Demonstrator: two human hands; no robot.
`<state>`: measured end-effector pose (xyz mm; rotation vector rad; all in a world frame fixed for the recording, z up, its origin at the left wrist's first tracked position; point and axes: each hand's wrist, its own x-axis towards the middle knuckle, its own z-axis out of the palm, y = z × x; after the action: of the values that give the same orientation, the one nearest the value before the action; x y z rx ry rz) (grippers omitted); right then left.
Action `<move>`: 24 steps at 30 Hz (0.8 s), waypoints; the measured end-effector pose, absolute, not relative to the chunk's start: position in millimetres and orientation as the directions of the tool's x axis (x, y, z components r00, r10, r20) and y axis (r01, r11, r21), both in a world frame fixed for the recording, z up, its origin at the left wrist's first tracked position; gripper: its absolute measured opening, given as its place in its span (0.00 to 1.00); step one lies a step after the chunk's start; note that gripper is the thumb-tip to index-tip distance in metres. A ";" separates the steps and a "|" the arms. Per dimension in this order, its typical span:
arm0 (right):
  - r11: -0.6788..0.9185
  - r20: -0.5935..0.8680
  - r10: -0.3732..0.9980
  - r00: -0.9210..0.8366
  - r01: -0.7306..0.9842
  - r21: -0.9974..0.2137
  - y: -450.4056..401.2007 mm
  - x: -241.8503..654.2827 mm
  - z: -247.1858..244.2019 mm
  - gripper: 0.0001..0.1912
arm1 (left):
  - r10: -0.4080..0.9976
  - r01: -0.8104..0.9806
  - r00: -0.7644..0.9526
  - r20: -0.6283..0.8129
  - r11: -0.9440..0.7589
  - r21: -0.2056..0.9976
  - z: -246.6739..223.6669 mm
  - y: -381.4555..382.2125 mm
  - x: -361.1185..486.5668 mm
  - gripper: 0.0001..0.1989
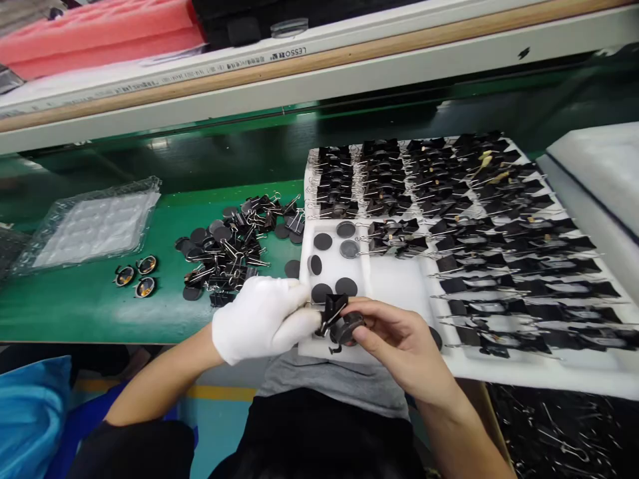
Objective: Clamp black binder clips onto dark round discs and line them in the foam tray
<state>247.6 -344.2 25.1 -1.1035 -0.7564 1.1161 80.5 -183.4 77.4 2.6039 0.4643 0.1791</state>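
My left hand point(272, 318), in a white glove, pinches the handles of a black binder clip point(333, 307). Bare, my right hand point(394, 339) holds a small round black part point(348, 326) between thumb and fingers. The clip's jaws meet the edge of that part; whether they grip it cannot be made out. Both hands are over the near edge of a white foam tray point(394, 279). Several flat black discs point(323, 293) lie in the tray compartment just beyond the hands.
Loose binder clips point(234, 249) and black discs point(198, 236) are piled on the green table point(172, 313). Three round parts point(146, 286) and a clear plastic tray point(94, 226) lie left. Rows of clipped parts point(387, 173) fill the foam tray's far and right sections. A shelf edge point(279, 83) crosses behind.
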 end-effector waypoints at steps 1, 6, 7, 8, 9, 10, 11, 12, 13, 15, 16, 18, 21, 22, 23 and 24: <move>0.044 -0.045 0.957 0.285 -0.298 -0.954 -345.0 249.0 25.9 0.09 | 0.359 0.306 0.933 0.016 -0.816 0.491 76.3 -182.7 80.7 0.19; 0.015 -0.050 0.961 0.271 -0.230 -0.973 -348.4 251.6 27.5 0.09 | 0.397 0.352 0.917 -0.045 -0.749 0.561 76.8 -188.9 86.1 0.25; 0.008 -0.050 0.962 0.267 -0.211 -0.978 -349.0 251.7 27.6 0.09 | 0.402 0.355 0.915 -0.046 -0.742 0.568 77.0 -190.6 87.2 0.24; 0.002 -0.048 0.964 0.261 -0.188 -0.982 -349.5 251.9 27.9 0.09 | 0.405 0.360 0.913 -0.055 -0.732 0.578 77.0 -191.8 88.0 0.24; 0.001 -0.042 0.966 0.257 -0.164 -0.986 -349.9 252.3 28.5 0.09 | 0.411 0.371 0.909 -0.071 -0.719 0.588 76.8 -192.3 88.6 0.23; 0.005 -0.031 0.966 0.257 -0.141 -0.990 -350.3 252.9 29.4 0.09 | 0.417 0.384 0.905 -0.090 -0.706 0.595 76.5 -192.0 88.7 0.21; 0.015 -0.018 0.964 0.266 -0.119 -0.993 -350.7 253.9 30.7 0.09 | 0.423 0.395 0.900 -0.104 -0.694 0.602 76.1 -191.0 88.6 0.20; 0.028 -0.001 0.958 0.285 -0.098 -0.995 -351.0 255.2 32.2 0.09 | 0.427 0.400 0.898 -0.110 -0.683 0.611 75.9 -189.3 88.1 0.19; 0.038 0.012 0.951 0.309 -0.077 -0.996 -351.2 256.9 33.8 0.09 | 0.428 0.398 0.897 -0.111 -0.672 0.624 76.0 -187.3 87.2 0.18; 0.026 0.009 0.930 0.367 -0.040 -0.999 -351.3 261.1 36.4 0.09 | 0.423 0.387 0.899 -0.113 -0.646 0.658 76.9 -183.0 84.9 0.16; 0.002 -0.009 0.919 0.395 -0.027 -1.000 -351.2 263.4 37.1 0.09 | 0.414 0.380 0.902 -0.122 -0.630 0.677 77.7 -181.2 83.4 0.16; -0.054 -0.054 0.898 0.436 -0.014 -0.998 -350.8 267.6 37.3 0.10 | 0.386 0.367 0.911 -0.143 -0.606 0.705 79.1 -178.8 80.5 0.17; -0.090 -0.075 0.894 0.441 0.013 -0.996 -350.0 271.6 36.2 0.12 | 0.337 0.329 0.931 -0.141 -0.609 0.722 79.7 -178.2 77.3 0.19; -0.095 -0.073 0.898 0.434 0.030 -0.995 -349.9 272.2 36.1 0.12 | 0.323 0.311 0.938 -0.128 -0.617 0.723 79.5 -178.5 76.8 0.19; -0.098 -0.067 0.902 0.426 0.050 -0.994 -349.8 272.4 36.2 0.12 | 0.311 0.295 0.943 -0.116 -0.626 0.722 79.4 -178.9 76.6 0.20; -0.102 -0.062 0.906 0.418 0.072 -0.992 -349.8 272.3 36.6 0.12 | 0.300 0.285 0.947 -0.112 -0.631 0.721 79.3 -179.3 76.6 0.20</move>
<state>272.3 -349.8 36.6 -1.5098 -0.9078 0.8984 76.6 -179.3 79.3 2.2869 0.4101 0.0243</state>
